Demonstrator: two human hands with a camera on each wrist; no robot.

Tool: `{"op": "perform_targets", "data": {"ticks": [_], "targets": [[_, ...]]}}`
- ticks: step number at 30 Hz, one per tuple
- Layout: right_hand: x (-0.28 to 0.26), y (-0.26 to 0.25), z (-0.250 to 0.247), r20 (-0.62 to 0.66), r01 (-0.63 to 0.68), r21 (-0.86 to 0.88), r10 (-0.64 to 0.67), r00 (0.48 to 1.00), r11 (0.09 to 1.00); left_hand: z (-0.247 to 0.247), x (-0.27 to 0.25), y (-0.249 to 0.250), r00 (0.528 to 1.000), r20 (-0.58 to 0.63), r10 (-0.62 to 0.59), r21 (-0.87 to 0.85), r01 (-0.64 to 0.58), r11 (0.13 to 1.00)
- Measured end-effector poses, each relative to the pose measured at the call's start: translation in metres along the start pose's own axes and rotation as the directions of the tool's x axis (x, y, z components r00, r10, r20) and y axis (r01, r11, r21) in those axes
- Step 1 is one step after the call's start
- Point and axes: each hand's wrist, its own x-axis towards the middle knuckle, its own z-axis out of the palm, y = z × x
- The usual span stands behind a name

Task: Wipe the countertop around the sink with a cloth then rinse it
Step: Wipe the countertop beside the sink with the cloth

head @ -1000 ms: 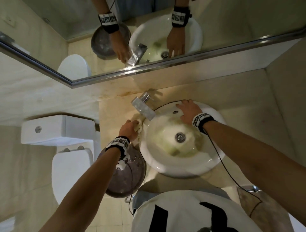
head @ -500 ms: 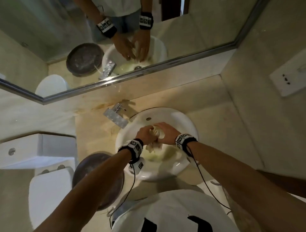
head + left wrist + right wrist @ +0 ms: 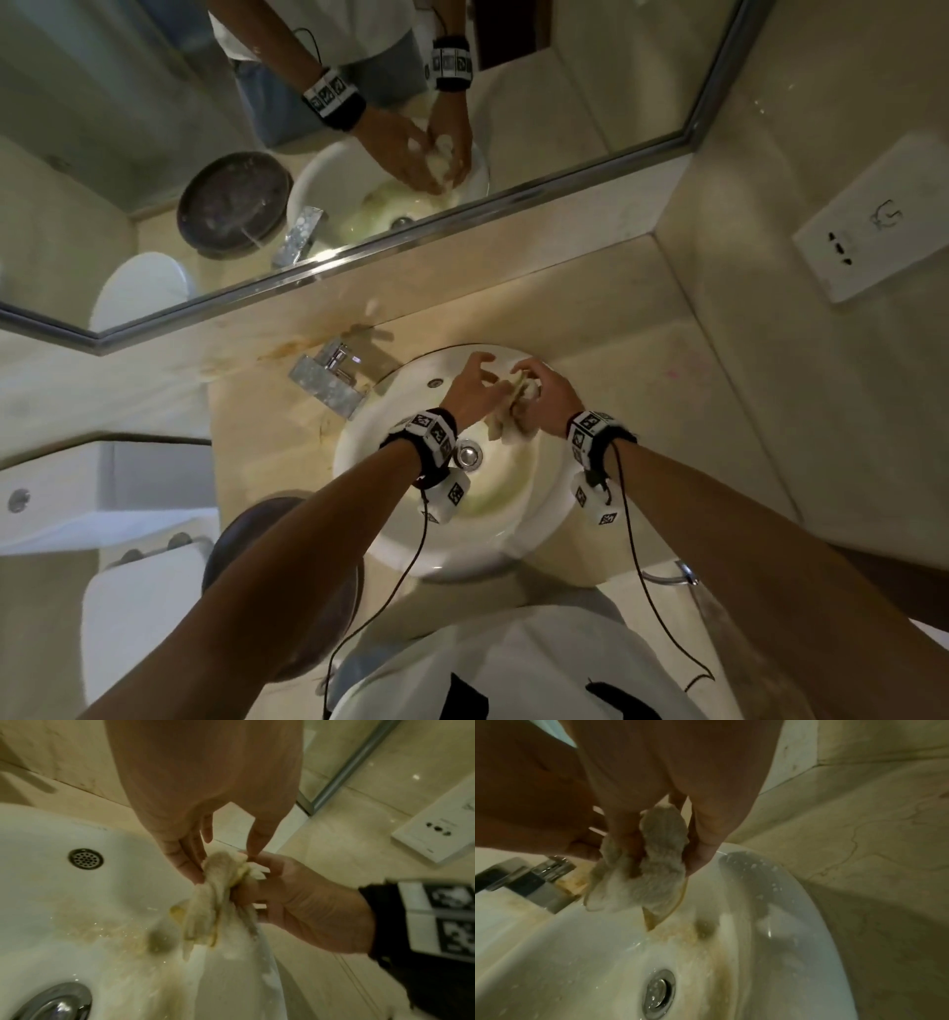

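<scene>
Head view looks down on a pale, fuzzy cloth point(image 3: 513, 411) bunched into a rope between both hands, above the back half of the sink point(image 3: 390, 534); its long axis runs roughly up and down, top end pinched up between the hands, loose bottom end hanging toward the basin without clearly touching it; left hand point(image 3: 470, 393) has its fingers point(image 3: 191, 862) extended and pressed along the cloth's side, thumb on the other side, so it pinches the top; right hand point(image 3: 547, 398) has its fingers point(image 3: 246, 892) curled round the cloth's middle, grasping it; the fabric reads as terry, damp-looking, off-white with yellowish edges, twisted at the top and splayed into flaps below; the sink is a round white glazed bowl set on the beige stone desk point(image 3: 642, 370), with a yellow-brown stain down its inner wall, a chrome drain point(image 3: 468, 456) at the bottom and a small perforated overflow point(image 3: 435, 383) near the back rim; water droplets speckle the basin; a squared chrome faucet point(image 3: 328, 380) stands at the desk's back left, beside rusty staining on the stone; a mirror point(image 3: 565, 128) with a metal frame runs along the back edge; a white wall socket point(image 3: 873, 216) sits on the right wall; a dark round bowl point(image 3: 241, 539) lies at the desk's left front, partly hidden by the left forearm; a white toilet point(image 3: 128, 616) stands beyond the left edge
</scene>
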Motion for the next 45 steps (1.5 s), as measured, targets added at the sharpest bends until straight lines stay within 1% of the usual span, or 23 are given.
{"op": "perform_targets", "data": {"ticks": [2, 3, 5, 7, 10, 12, 13, 15, 16, 18, 19, 22, 25, 27, 28, 30, 33, 34, 37, 39, 43, 45], "targets": [[0.006, 0.002, -0.008, -0.081, -0.042, 0.053, 0.046, 0.996, 0.998, -0.008, 0.004, -0.004, 1.0, 0.001, -0.003, -0.061, 0.004, 0.998], [0.011, 0.002, -0.012, -0.126, -0.05, 0.062, 0.057, 0.99, 0.997, -0.013, 0.006, -0.006, 1.0, -0.003, 0.003, -0.036, -0.003, 0.999], [0.025, 0.004, -0.023, -0.213, -0.074, 0.07, 0.088, 0.973, 0.995, -0.026, 0.009, -0.013, 1.0, -0.007, 0.02, 0.103, -0.019, 0.994], [0.043, 0.002, -0.039, -0.32, -0.079, 0.109, 0.111, 0.941, 0.991, -0.039, 0.013, -0.027, 0.998, -0.033, 0.044, 0.275, -0.033, 0.961], [0.075, -0.006, -0.067, -0.485, -0.093, 0.159, 0.16, 0.86, 0.983, -0.058, 0.011, -0.05, 0.991, -0.09, 0.096, 0.505, -0.038, 0.862], [0.095, -0.01, -0.088, -0.564, -0.137, 0.147, 0.197, 0.802, 0.98, -0.07, 0.006, -0.061, 0.982, -0.139, 0.129, 0.636, -0.012, 0.772], [0.102, -0.011, -0.098, -0.59, -0.168, 0.126, 0.21, 0.78, 0.978, -0.075, 0.004, -0.064, 0.976, -0.163, 0.142, 0.674, 0.006, 0.738], [0.117, -0.012, -0.113, -0.607, -0.227, 0.063, 0.218, 0.764, 0.972, -0.081, 0.002, -0.069, 0.973, -0.173, 0.153, 0.722, 0.02, 0.692], [0.124, -0.01, -0.116, -0.59, -0.257, 0.016, 0.216, 0.778, 0.966, -0.082, 0.002, -0.071, 0.976, -0.154, 0.154, 0.744, 0.012, 0.668], [0.136, -0.006, -0.115, -0.521, -0.304, -0.104, 0.209, 0.828, 0.947, -0.08, 0.004, -0.075, 0.985, -0.103, 0.139, 0.784, -0.006, 0.621], [0.142, -0.003, -0.112, -0.487, -0.307, -0.166, 0.193, 0.852, 0.937, -0.078, 0.005, -0.077, 0.989, -0.093, 0.112, 0.785, 0.003, 0.619], [0.156, 0.002, -0.098, -0.418, -0.246, -0.305, 0.103, 0.903, 0.92, -0.074, 0.008, -0.079, 0.996, -0.082, 0.019, 0.77, 0.051, 0.636], [0.165, -0.004, -0.08, -0.27, -0.161, -0.455, 0.037, 0.962, 0.876, -0.076, 0.011, -0.083, 0.998, -0.061, -0.001, 0.787, 0.049, 0.615], [0.17, -0.01, -0.062, -0.17, -0.111, -0.49, 0.03, 0.985, 0.865, -0.081, 0.013, -0.087, 0.999, -0.039, -0.001, 0.792, 0.031, 0.61], [0.17, -0.012, -0.052, -0.14, -0.094, -0.483, 0.03, 0.99, 0.871, -0.083, 0.014, -0.089, 1.0, -0.023, -0.007, 0.796, 0.023, 0.605], [0.168, -0.016, -0.034, -0.135, -0.073, -0.472, 0.01, 0.991, 0.879, -0.087, 0.014, -0.089, 1.0, 0.014, -0.025, 0.805, 0.003, 0.593], [0.164, -0.023, -0.02, -0.122, -0.028, -0.545, -0.046, 0.991, 0.838, -0.091, 0.015, -0.085, 0.998, 0.057, -0.034, 0.813, -0.026, 0.582], [0.162, -0.027, -0.017, -0.092, -0.002, -0.562, -0.06, 0.994, 0.827, -0.091, 0.017, -0.083, 0.997, 0.066, -0.037, 0.818, -0.033, 0.574], [0.152, -0.034, -0.002, 0.062, 0.143, -0.571, -0.131, 0.989, 0.808, -0.095, 0.019, -0.075, 0.994, 0.09, -0.056, 0.84, -0.045, 0.54], [0.143, -0.037, 0.007, 0.104, 0.202, -0.594, -0.175, 0.979, 0.779, -0.098, 0.021, -0.071, 0.992, 0.107, -0.072, 0.853, -0.054, 0.52], [0.132, -0.04, 0.0, 0.074, 0.206, -0.565, -0.199, 0.977, 0.799, -0.104, 0.024, -0.063, 0.988, 0.108, -0.108, 0.866, -0.04, 0.499], [0.124, -0.038, -0.013, 0.009, 0.199, -0.563, -0.235, 0.972, 0.802, -0.104, 0.026, -0.06, 0.985, 0.106, -0.137, 0.873, -0.026, 0.487]]}}
